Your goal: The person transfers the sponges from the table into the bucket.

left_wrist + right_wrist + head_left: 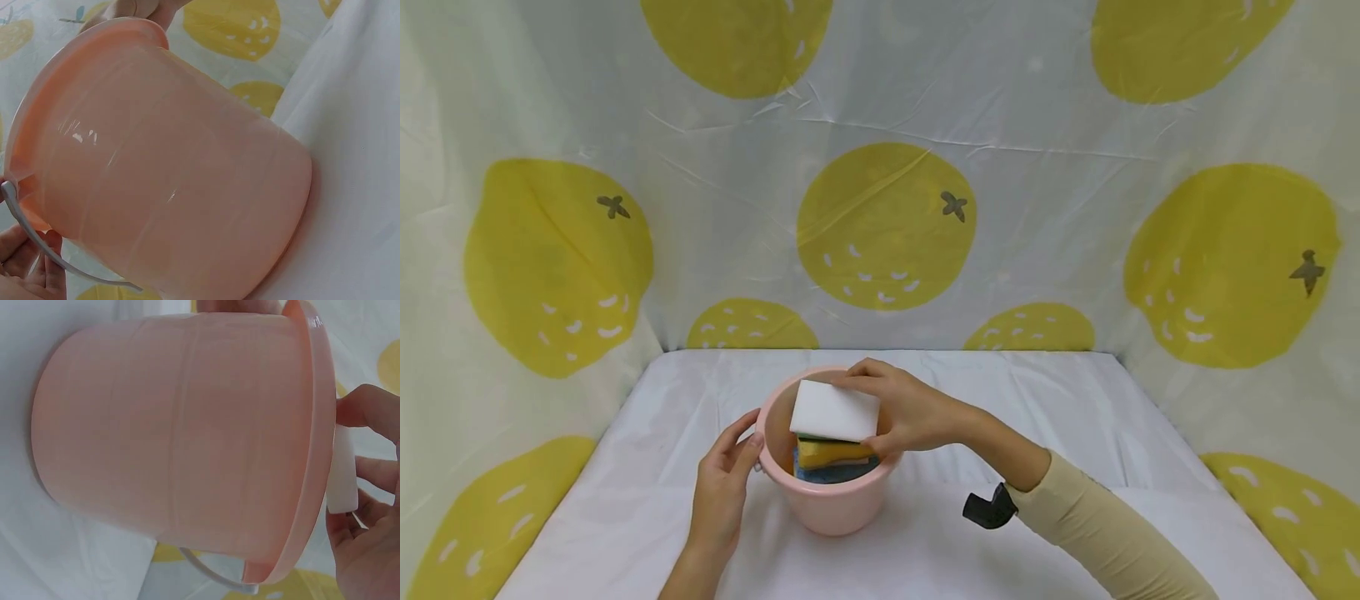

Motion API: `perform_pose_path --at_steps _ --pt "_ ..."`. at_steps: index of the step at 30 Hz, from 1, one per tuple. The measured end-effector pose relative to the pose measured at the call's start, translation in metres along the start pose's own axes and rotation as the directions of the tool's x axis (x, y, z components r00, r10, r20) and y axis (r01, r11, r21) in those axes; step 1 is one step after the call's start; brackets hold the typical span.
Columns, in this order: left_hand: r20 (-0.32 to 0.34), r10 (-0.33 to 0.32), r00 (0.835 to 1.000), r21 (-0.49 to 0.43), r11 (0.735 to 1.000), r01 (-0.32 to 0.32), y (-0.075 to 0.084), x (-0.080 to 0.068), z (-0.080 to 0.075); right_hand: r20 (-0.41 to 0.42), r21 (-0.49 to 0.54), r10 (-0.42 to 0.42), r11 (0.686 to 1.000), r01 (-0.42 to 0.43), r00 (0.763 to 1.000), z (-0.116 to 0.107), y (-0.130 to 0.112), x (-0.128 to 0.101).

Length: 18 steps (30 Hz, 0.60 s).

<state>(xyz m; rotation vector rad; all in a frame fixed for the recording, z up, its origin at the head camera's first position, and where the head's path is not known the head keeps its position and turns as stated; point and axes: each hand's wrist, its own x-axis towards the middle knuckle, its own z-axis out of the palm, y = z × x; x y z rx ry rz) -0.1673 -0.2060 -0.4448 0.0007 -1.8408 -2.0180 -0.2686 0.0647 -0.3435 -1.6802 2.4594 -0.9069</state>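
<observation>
My right hand point(910, 410) has its grip pinched on a white rectangular foam sponge point(835, 411), held over the mouth of the round pink plastic bucket point(835, 500) on the white-covered counter point(1075, 417). My left hand point(722, 483) rests open against the bucket's rim.

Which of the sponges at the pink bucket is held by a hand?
The white rectangular foam sponge, on top: the right hand pinches it above the pink plastic bucket. The yellow sponge and blue sponge lie untouched below it.
</observation>
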Motion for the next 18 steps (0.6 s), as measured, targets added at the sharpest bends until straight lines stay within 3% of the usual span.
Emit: perform_pose_path --at_steps 7,18 --pt "0.019 0.005 1.000 -0.009 1.000 -0.005 -0.001 0.000 0.003 0.042 -0.022 0.007 1.000 -0.006 0.999 -0.004 -0.007 -0.007" --pt "0.032 0.007 0.999 -0.003 1.000 -0.007 0.005 0.002 0.005 -0.057 0.033 0.012 0.999 -0.010 0.998 -0.024 -0.002 -0.027"
